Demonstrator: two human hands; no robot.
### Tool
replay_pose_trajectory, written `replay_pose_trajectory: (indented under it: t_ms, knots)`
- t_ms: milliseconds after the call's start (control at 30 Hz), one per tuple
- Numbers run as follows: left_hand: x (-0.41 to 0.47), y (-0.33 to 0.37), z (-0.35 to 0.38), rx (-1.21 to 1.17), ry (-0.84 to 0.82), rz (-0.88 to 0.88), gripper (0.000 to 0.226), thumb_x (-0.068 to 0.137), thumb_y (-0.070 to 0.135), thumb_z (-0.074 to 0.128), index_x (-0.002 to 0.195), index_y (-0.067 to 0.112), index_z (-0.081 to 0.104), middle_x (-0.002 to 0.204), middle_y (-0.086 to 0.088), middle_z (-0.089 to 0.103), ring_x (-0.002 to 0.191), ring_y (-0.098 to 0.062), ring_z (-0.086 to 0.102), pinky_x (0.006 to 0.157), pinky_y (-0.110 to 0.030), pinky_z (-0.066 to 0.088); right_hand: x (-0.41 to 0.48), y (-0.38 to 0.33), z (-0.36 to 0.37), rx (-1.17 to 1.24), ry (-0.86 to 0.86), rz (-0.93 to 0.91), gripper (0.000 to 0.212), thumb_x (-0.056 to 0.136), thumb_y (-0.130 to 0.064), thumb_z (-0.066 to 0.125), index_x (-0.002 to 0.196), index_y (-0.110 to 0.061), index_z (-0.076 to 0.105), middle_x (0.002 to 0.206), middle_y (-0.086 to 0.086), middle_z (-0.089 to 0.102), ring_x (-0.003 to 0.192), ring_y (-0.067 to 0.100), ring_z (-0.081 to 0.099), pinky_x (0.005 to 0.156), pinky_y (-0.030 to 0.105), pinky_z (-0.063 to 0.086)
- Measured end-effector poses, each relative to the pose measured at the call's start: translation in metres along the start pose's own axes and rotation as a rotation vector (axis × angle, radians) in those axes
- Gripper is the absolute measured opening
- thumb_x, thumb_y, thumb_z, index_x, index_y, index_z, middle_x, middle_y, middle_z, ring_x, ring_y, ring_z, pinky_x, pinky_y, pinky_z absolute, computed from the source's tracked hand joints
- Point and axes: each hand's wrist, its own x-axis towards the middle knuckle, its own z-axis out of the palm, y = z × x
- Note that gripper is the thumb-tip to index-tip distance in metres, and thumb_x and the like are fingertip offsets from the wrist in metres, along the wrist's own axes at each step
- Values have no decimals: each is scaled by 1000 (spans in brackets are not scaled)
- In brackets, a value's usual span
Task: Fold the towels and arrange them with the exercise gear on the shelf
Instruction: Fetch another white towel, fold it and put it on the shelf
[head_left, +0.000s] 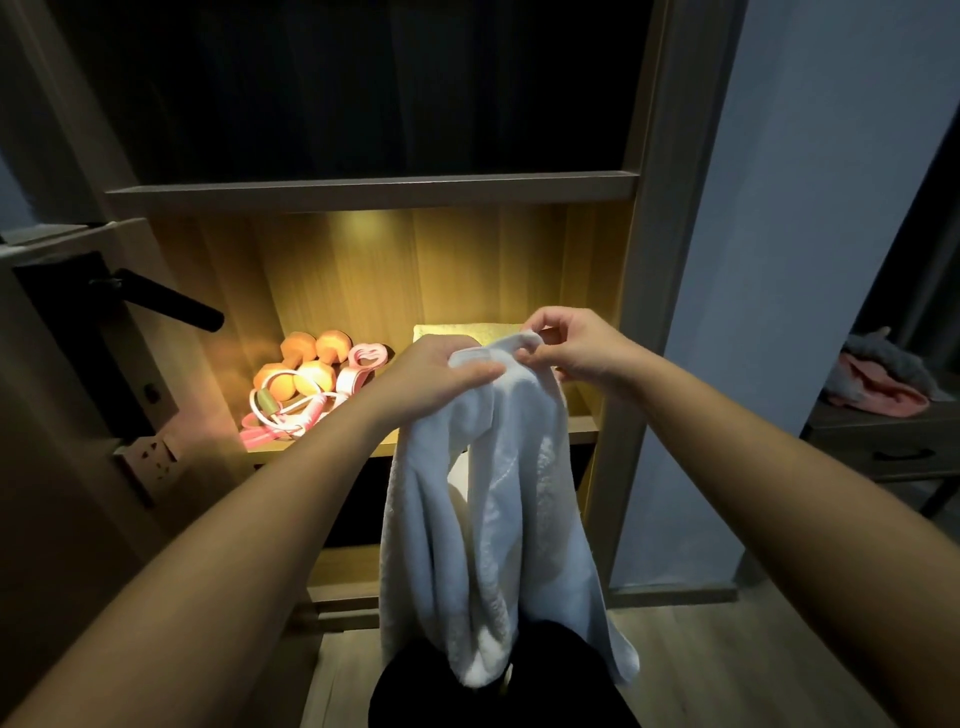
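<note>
Outstretched left hand (436, 374) and right hand (576, 348) pinch white towel (498, 493) top, hanging before lit wooden shelf (584, 423) holding orange dumbbells (306, 364), wood floor (727, 665) below.

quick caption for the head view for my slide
Left hand and right hand hold a white towel up by its top edge before a lit shelf holding orange dumbbells.
</note>
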Motion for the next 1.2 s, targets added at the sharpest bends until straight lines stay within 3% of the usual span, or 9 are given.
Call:
replay_pose_trajectory:
  t_ms: [133,233,333,433,533,667,867,933,1200]
  knots:
    - [-12,-38,-46,122,116,-129,44,91,38,65,129,16,56,121,7,56,112,-13,51,92,-31,42,5,35,-42,-228,314,55,9,86,-12,71,91,-15,65,91,2,63,89,19,61,73,28,50]
    - [-37,-81,-92,260,74,-318,25,91,38,65,105,17,61,101,-2,62,96,-24,60,76,-36,49,5,79,-80,-349,571,233,13,82,-11,74,94,-6,68,94,13,66,87,25,59,73,31,45]
    - [-58,-112,-121,391,34,-474,23,91,30,67,99,8,66,93,-15,65,87,-30,64,81,-49,54,-5,113,-104,-385,682,361,9,82,-9,72,87,-5,66,97,21,68,93,34,62,73,30,41]
    - [-76,-132,-132,578,170,-542,17,85,24,75,88,9,68,78,-8,62,74,-22,59,62,-35,45,-17,135,-119,-449,713,465,18,84,-15,70,74,-9,57,87,22,63,90,37,62,71,33,41]
    - [-91,-147,-135,716,402,-611,18,85,21,75,89,4,69,75,-12,58,71,-28,56,64,-35,45,-26,147,-126,-451,768,546,22,87,-21,69,73,-8,58,80,16,58,79,34,57,69,33,41]
    - [-97,-146,-135,555,715,-594,8,92,11,61,93,10,69,85,-20,60,81,-41,58,74,-46,54,-28,145,-132,-329,934,464,19,90,-20,66,79,-10,54,86,17,57,87,37,59,71,33,40]
    - [-91,-127,-149,327,933,-600,20,97,13,51,96,4,69,90,-21,61,83,-37,55,73,-43,47,-27,125,-133,-216,994,325,12,94,-21,58,93,-9,54,90,14,55,82,29,52,73,32,36]
    - [-90,-120,-145,216,1012,-647,25,99,18,51,109,0,66,103,-24,62,96,-41,58,84,-47,47,-26,121,-128,-211,996,325,16,97,-23,52,97,-7,54,89,14,54,81,27,48,73,32,35]
    - [-86,-103,-143,40,1104,-701,41,106,29,35,130,-1,50,129,-27,54,121,-42,52,103,-50,41,-36,111,-124,-110,1016,333,16,103,-33,40,99,-18,45,95,10,52,85,26,49,75,34,34]
